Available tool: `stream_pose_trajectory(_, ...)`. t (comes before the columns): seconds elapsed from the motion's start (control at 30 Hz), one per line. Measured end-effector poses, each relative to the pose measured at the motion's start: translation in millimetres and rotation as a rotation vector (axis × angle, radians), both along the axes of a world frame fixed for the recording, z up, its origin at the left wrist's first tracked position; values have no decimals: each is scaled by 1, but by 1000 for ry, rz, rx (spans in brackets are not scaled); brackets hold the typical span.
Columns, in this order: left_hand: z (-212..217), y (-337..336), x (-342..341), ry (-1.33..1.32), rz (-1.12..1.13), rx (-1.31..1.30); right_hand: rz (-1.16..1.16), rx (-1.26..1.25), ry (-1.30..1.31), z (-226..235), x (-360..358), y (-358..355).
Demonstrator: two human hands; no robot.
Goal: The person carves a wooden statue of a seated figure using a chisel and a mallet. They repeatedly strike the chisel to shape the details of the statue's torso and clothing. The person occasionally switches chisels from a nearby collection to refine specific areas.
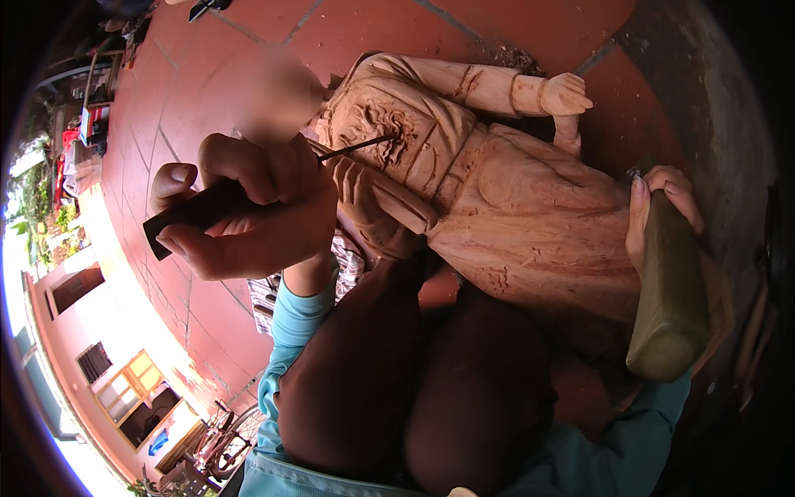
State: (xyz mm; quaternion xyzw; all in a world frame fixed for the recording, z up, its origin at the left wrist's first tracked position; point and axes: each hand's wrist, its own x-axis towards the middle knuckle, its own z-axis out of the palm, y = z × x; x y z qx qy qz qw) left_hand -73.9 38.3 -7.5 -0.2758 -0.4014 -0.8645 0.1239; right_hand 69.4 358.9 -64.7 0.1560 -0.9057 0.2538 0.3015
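A carved wooden statue point(530, 199) of a robed figure lies across in front of my knees, its head end to the left. Raised, curling relief covers its chest. My left hand point(269, 211) is closed around the dark handle of a carving chisel point(356, 148). The thin metal shank reaches over the chest carving; whether its tip touches the wood I cannot tell. At the statue's lower end, on the right, my right hand point(667, 190) grips a thick, greenish-brown wooden mallet point(672, 290). The mallet's blunt end points toward me.
Red tiles point(207, 91) cover the floor, with wood shavings point(517, 60) beyond the statue's arm. My dark-trousered knees point(480, 373) are close to its near side. Striped cloth point(348, 257) lies by my left forearm. A bicycle point(228, 439) stands far left by a pale building.
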Motion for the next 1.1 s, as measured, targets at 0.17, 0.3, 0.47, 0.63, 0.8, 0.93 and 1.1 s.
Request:
stream_pose_trajectory(0.17, -2, 1, 1, 46, -22, -11, 10, -32, 61, 0, -5, -6)
stream_pose_trajectory(0.3, -7, 0, 1, 72, -51, -35, 2, -46, 56, 2, -5, -8)
stream_pose_trajectory(0.47, -9, 1, 5, 128, -37, -65, -4, -78, 71, -3, -6, -8)
stream_pose_trajectory(0.63, -12, 2, 3, 291, -56, -295, -43, -100, 90, -6, -3, -8)
stream_pose_trajectory(0.8, -9, 0, 14, 465, 18, -413, -8, -102, 97, -2, -10, -14)
stream_pose_trajectory(0.93, -14, 4, 15, 424, 19, -436, -45, -53, 48, -6, -1, -10)
stream_pose_trajectory(1.1, -16, 15, 16, 260, -6, -259, -18, -95, 45, -8, 1, -10)
